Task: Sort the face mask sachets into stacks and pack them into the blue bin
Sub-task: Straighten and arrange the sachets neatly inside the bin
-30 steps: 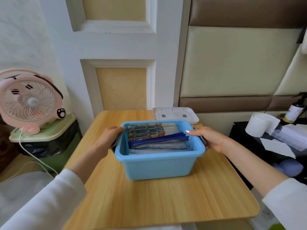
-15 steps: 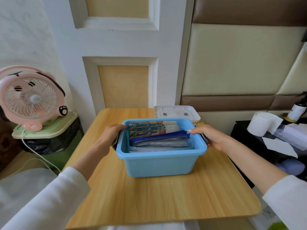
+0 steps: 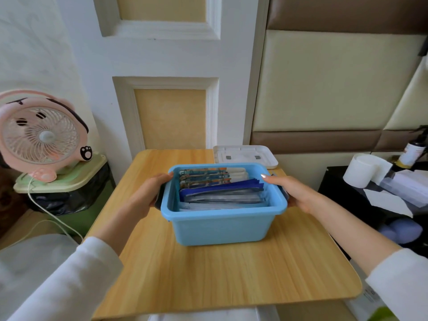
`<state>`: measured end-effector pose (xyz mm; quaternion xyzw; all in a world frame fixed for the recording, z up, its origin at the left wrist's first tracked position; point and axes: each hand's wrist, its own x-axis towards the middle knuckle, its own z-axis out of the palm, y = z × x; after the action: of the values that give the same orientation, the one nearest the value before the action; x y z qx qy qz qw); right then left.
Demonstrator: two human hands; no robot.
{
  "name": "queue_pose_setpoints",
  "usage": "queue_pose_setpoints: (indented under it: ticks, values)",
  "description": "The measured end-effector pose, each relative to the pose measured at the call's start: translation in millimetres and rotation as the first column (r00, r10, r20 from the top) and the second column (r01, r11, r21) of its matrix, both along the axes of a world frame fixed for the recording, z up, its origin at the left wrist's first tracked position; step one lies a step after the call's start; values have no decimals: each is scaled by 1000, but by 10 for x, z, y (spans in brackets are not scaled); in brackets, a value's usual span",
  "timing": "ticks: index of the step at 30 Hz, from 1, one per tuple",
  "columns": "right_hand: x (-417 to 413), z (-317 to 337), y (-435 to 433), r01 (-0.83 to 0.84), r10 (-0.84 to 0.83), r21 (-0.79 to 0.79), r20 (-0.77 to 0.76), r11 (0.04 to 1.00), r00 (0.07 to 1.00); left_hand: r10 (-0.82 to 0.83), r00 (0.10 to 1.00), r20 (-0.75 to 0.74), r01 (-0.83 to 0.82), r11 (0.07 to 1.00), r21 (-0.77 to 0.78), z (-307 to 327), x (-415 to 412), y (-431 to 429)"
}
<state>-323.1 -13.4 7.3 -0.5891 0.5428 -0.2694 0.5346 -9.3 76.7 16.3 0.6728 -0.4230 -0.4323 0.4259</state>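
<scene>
The blue bin (image 3: 221, 225) stands in the middle of the wooden table (image 3: 208, 274). Inside it, face mask sachets (image 3: 220, 188) stand on edge in rows: orange-and-blue printed ones at the back, dark blue and silvery ones in front. My left hand (image 3: 150, 193) grips the bin's left rim and handle, thumb over the edge. My right hand (image 3: 291, 193) grips the right rim the same way. No loose sachets lie on the table.
A white lid (image 3: 244, 156) lies at the table's far right corner. A pink fan (image 3: 41, 137) sits on a green-lidded bin at left, its cord trailing down. At right, a dark stand holds a tissue roll (image 3: 359, 170), a bottle (image 3: 413, 154) and papers.
Both hands stay on the bin's sides. The bin has shifted only slightly; most of the difference is the camera's view moving.
</scene>
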Motion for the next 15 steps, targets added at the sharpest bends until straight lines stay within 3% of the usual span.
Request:
queue_pose_setpoints:
  ticks: [5, 10, 15]
  values:
    - [19, 11, -115, 42, -43, 11, 97, 999, 994, 49, 998, 34, -49, 999, -11, -6, -51, 42]
    - [41, 176, -323, 21, -20, 18, -34, 1000, 999, -96, 992, -85, 96, 995, -3, -29, -139, 344]
    - [158, 541, -392, -40, -1, -238, -169, 970, 986, -155, 975, -160, 134, 982, -134, -148, -250, 527]
